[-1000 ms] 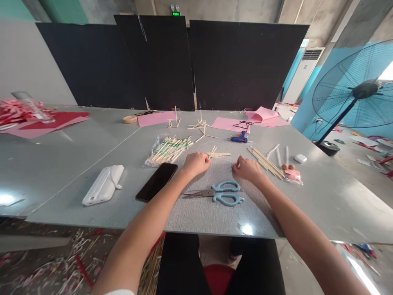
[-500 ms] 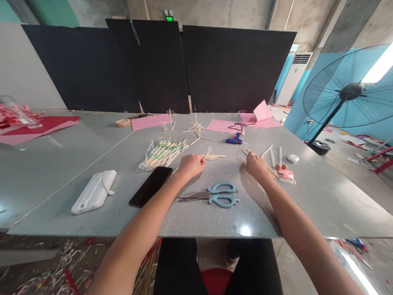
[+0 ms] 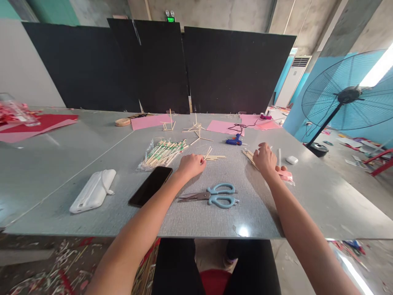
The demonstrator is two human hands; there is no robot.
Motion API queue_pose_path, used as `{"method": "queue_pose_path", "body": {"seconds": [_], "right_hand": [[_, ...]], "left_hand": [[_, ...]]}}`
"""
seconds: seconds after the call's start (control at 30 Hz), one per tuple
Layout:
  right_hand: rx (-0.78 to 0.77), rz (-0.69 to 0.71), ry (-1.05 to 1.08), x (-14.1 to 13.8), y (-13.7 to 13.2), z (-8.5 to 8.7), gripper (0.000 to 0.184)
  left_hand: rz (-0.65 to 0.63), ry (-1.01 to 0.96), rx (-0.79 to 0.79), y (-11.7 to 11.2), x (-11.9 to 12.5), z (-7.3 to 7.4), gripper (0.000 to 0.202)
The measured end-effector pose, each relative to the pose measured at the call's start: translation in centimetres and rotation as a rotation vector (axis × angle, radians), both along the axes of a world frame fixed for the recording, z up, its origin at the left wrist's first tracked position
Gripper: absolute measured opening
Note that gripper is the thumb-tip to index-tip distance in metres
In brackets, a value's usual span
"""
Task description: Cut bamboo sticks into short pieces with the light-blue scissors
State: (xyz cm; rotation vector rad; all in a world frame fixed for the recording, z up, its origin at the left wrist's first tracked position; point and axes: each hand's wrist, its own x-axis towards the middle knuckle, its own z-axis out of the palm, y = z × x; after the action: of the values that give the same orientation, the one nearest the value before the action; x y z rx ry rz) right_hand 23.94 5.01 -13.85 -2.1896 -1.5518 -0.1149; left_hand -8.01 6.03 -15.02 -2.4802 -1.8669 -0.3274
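Note:
My left hand [image 3: 190,164] rests on the grey table [image 3: 215,221] with its fingers curled round thin wooden sticks [image 3: 207,154] that poke out toward the right. My right hand [image 3: 266,159] is further right, fingers bent, hovering over a loose row of wooden sticks [image 3: 248,154] beside clear glue sticks [image 3: 279,155]. What its fingers hold, if anything, is hidden. Blue-handled scissors [image 3: 215,194] lie between my forearms, nearer to me.
A bag of wrapped chopsticks [image 3: 164,150], a black phone [image 3: 150,185] and a white pouch [image 3: 92,191] lie to the left. A blue glue gun [image 3: 233,141], small stick frames [image 3: 196,129], pink paper sheets [image 3: 225,125] and a white earbud case [image 3: 292,159] sit further out. A big fan [image 3: 346,96] stands at right.
My right hand has moved right and away from me, from near the scissors to over the loose sticks. My left hand has stayed put, and the camera view has shifted slightly.

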Motion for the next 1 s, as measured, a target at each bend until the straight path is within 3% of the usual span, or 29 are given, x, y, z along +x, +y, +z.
{"method": "queue_pose_path", "body": {"seconds": [0.13, 0.23, 0.33, 0.5, 0.73, 1.0], "right_hand": [[0.096, 0.228, 0.007, -3.6, -0.8, -0.7, 0.033], [0.003, 0.544, -0.051, -7.0, -1.9, -2.1, 0.031], [-0.056, 0.650, -0.077, -9.4, -2.9, -3.2, 0.030], [-0.081, 0.618, -0.081, -9.1, -2.9, -2.8, 0.030], [-0.107, 0.276, -0.048, -5.3, -1.4, -0.8, 0.035], [-0.287, 0.271, -0.118, -6.6, -1.5, -2.4, 0.029]], "left_hand": [[-0.014, -0.023, -0.013, -0.2, 0.3, 0.4, 0.036], [-0.020, -0.027, -0.024, -0.3, 0.5, 0.5, 0.035], [-0.025, -0.015, -0.031, -0.4, 0.6, 0.5, 0.034], [-0.042, -0.006, -0.044, -0.5, 0.7, 0.7, 0.035], [-0.035, 0.016, -0.023, -0.6, 0.6, 0.5, 0.037], [-0.009, 0.035, 0.025, -0.1, 0.3, 0.1, 0.040]]}}
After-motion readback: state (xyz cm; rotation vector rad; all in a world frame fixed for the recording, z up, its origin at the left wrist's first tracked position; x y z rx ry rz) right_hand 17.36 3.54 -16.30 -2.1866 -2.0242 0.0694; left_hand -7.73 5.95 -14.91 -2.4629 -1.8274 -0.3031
